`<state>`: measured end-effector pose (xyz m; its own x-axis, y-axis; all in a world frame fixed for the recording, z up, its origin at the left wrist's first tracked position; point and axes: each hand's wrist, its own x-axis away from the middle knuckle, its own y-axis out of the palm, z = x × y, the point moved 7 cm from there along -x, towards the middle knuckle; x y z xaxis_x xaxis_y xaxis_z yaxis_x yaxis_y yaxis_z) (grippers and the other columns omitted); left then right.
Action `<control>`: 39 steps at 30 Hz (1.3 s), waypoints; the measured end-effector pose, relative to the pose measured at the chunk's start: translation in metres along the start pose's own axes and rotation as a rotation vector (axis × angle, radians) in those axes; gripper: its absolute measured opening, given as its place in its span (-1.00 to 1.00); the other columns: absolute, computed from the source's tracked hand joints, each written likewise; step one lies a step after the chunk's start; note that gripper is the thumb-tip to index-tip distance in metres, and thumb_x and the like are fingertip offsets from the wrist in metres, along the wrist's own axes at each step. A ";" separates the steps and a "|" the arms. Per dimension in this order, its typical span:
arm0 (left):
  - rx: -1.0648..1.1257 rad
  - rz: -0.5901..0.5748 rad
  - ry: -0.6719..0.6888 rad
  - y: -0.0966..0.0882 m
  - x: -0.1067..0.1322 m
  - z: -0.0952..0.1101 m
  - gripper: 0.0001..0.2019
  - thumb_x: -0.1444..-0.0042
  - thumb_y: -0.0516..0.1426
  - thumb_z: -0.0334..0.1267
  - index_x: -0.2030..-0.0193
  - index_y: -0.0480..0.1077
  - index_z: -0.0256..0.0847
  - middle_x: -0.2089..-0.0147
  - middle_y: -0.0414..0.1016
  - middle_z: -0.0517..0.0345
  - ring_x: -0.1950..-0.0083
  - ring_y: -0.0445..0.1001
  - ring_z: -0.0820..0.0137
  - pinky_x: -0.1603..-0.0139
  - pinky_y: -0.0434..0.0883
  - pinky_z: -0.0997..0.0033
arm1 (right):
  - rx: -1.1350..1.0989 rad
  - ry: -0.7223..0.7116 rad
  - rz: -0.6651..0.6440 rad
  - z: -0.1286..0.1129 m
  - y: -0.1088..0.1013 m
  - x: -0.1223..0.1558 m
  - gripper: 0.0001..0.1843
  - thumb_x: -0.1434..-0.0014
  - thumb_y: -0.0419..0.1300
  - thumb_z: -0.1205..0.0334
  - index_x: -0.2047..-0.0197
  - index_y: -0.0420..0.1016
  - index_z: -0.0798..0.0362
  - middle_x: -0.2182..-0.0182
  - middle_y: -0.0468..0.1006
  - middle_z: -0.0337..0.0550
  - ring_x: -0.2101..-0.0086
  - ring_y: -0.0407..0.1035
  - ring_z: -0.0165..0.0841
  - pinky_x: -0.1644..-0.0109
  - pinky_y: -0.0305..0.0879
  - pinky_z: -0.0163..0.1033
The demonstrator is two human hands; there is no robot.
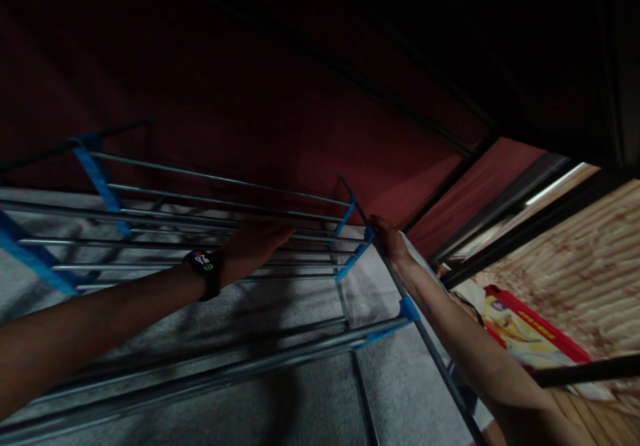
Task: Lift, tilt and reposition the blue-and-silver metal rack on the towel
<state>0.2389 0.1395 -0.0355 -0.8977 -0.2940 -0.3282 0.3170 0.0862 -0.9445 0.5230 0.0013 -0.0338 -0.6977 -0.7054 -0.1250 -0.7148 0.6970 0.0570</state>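
Observation:
A metal rack (300, 353) of thin grey tubes, joined by blue plastic side pieces (103, 179), stands tilted in this view. On its upper tier lies my left hand (255, 249), closed over one of the tubes, with its far fingers partly hidden; a black fitness band (204, 274) is on that wrist. At the right end of the rack, my right hand (390, 238) is wrapped round the dark side pole (435, 346), close to a blue corner piece (409, 308).
A dark red wall panel (240, 93) rises behind the rack. Grey floor (320, 393) shows between the tubes. To the right are dark frame bars (590, 370), a red and yellow package (530, 326) and a patterned beige surface (575, 259).

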 end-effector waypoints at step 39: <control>0.125 -0.026 -0.021 -0.011 -0.011 -0.002 -0.63 -0.37 -0.09 -0.31 -0.17 0.44 -0.15 -0.13 0.55 0.02 -0.07 0.55 0.14 -0.05 0.45 0.18 | -0.045 0.233 -0.055 0.033 0.013 -0.004 -0.72 0.09 0.33 -0.02 0.43 0.39 -0.06 0.56 0.48 -0.27 0.32 0.47 -0.23 0.23 0.39 -0.14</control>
<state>0.2449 0.1434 -0.0220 -0.8998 -0.3147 -0.3021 0.3307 -0.0404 -0.9429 0.5184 0.0176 -0.0653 -0.6457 -0.7567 0.1023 -0.7501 0.6537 0.1006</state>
